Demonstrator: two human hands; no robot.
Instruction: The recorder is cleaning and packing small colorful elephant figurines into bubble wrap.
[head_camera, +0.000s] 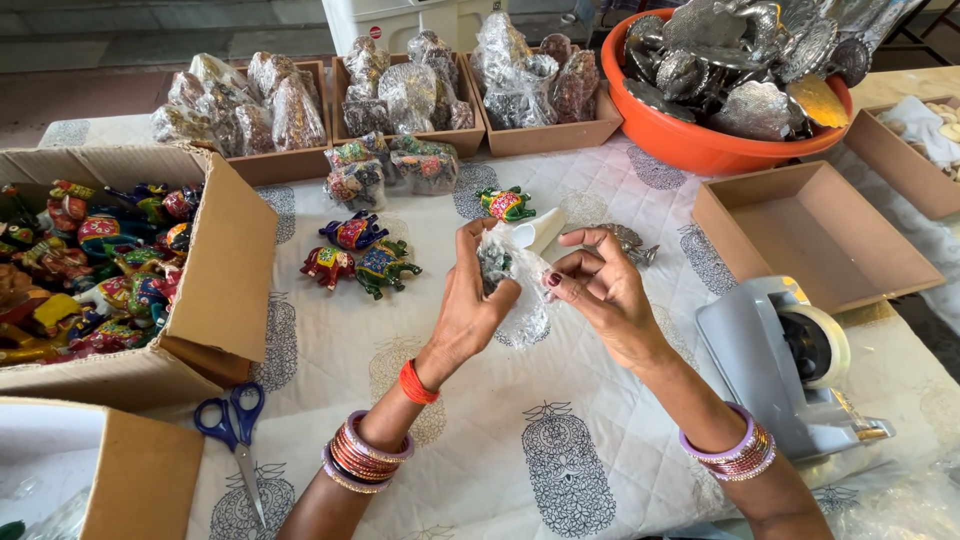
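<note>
My left hand (470, 305) grips a small dark figurine wrapped in clear bubble wrap (513, 275), held above the printed tablecloth (560, 440). My right hand (600, 290) pinches the wrap's right side with thumb and fingers; a piece of white tape (535, 232) sticks up from the top of the bundle. Three painted elephant figurines (360, 258) stand on the cloth just left of my hands, and another green one (506, 204) lies beyond them. A small silver figurine (632, 243) lies behind my right hand.
A grey tape dispenser (785, 360) sits at right, blue-handled scissors (236, 425) at lower left. An open carton (215, 270) of painted figurines is at left. Shallow cardboard trays (545, 135) of wrapped items line the back, beside an orange tub (690, 140) of silver pieces and an open brown box (810, 240).
</note>
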